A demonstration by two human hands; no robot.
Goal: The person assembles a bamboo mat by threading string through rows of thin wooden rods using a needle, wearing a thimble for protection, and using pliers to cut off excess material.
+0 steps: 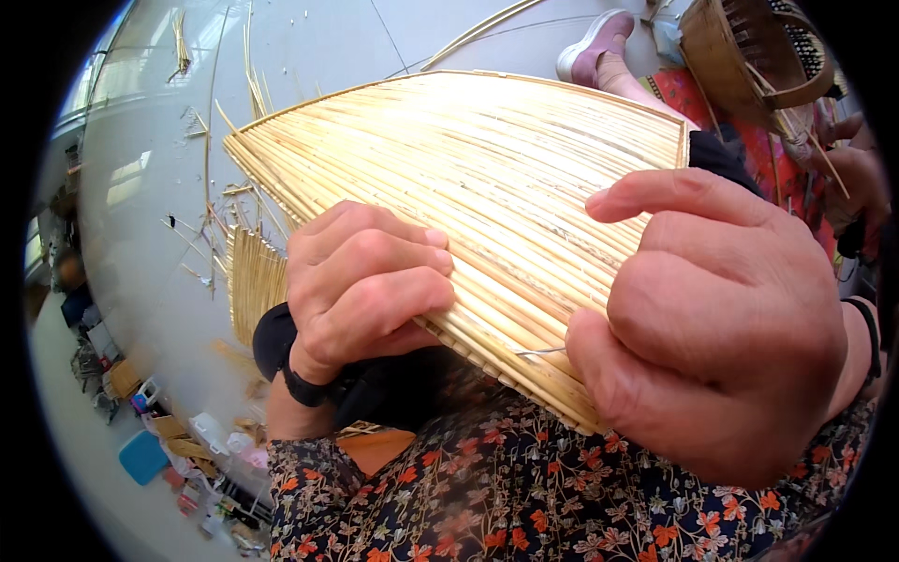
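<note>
A wide curved panel of pale bamboo strips point(468, 159) lies across my lap, over a dark floral garment point(487, 496). My left hand point(361, 281) grips the panel's near edge with curled fingers, thumb underneath. My right hand point(721, 318) presses on the panel's right part, index finger stretched out over the strips, thumb near a thin strip end point(538, 351) sticking out at the edge. A second, smaller bundle of strips point(253, 281) shows left of my left hand.
Loose bamboo slivers point(211, 187) litter the grey floor point(309, 47) at the left. Another person sits at the upper right, with a pink shoe point(595, 47) and a woven basket point(749, 56). Plastic boxes and clutter point(187, 450) lie at the lower left.
</note>
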